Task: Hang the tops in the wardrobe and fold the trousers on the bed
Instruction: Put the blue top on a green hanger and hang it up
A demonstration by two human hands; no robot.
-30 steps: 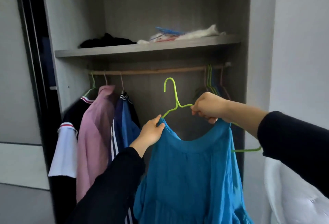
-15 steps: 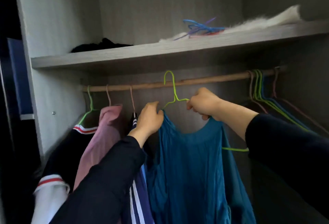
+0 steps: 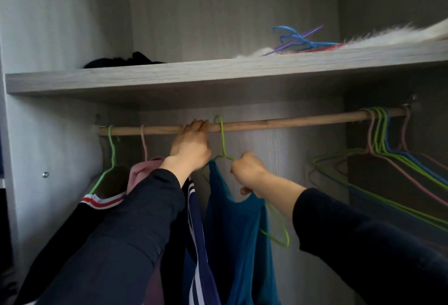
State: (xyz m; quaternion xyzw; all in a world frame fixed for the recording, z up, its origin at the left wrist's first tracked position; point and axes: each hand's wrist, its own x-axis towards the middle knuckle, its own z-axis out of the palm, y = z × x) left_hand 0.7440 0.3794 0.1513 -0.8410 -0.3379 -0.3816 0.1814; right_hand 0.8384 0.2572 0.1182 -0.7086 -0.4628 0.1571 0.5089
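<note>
The teal top (image 3: 232, 232) hangs on a green hanger (image 3: 222, 139) whose hook sits over the wooden rod (image 3: 291, 120). My right hand (image 3: 247, 171) grips the hanger's right shoulder together with the top's neckline. My left hand (image 3: 191, 144) reaches up just left of the hook, its fingers curled over the rod. Further left hang a navy striped top (image 3: 194, 207), a pink top (image 3: 143, 169) and a black top with a red and white stripe (image 3: 104, 198). The navy top's hanger hook is hidden behind my left hand.
Several empty hangers (image 3: 378, 139) bunch at the rod's right end. The shelf (image 3: 218, 74) above the rod carries dark clothes (image 3: 126, 59), blue hangers (image 3: 298, 40) and a white furry item (image 3: 388, 35). The rod is bare between the green hook and the empty hangers.
The green hanger's hook has gone up and over the rod. My left hand left the top's shoulder and rose to the rod. The camera moved closer to the wardrobe.
</note>
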